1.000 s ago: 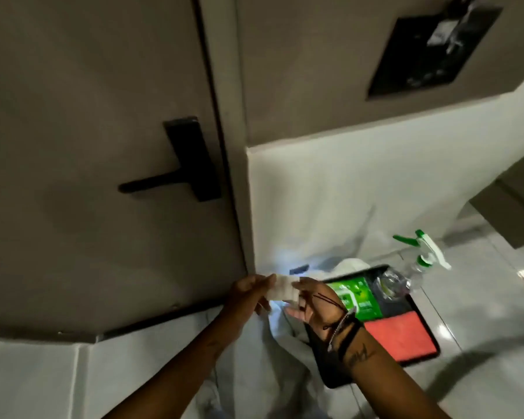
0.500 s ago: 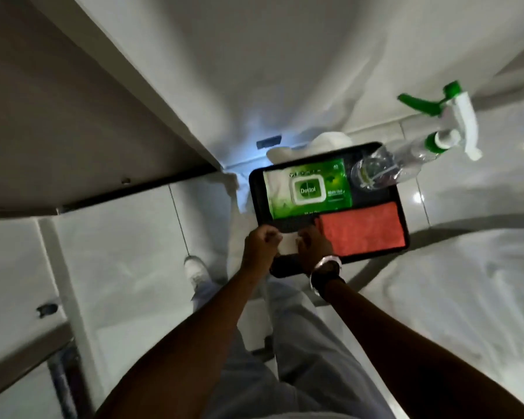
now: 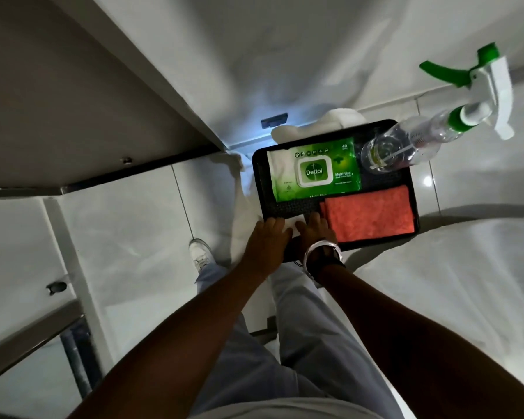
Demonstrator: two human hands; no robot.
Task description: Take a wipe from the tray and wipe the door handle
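Observation:
A black tray (image 3: pixel 259 176) lies on the floor by the white wall. In it are a green pack of wipes (image 3: pixel 313 169), an orange cloth (image 3: pixel 371 216) and a clear spray bottle (image 3: pixel 406 143) with a green and white head. My left hand (image 3: pixel 268 240) and my right hand (image 3: pixel 316 232) are side by side over the tray's near edge, both holding a white wipe (image 3: pixel 294 226) that shows between them. The door handle is out of view; only the lower part of the brown door (image 3: pixel 58 101) shows at the left.
A white tiled floor (image 3: pixel 127 237) lies below me, with my white shoe (image 3: pixel 200 255) and grey trousers over it. A white crumpled thing (image 3: pixel 324 120) sits behind the tray. A metal doorstop (image 3: pixel 56 287) is on the floor at the left.
My view dropped from the door handle down to the tray. Both hands came down with the white wipe from in front of the door to the tray's near edge.

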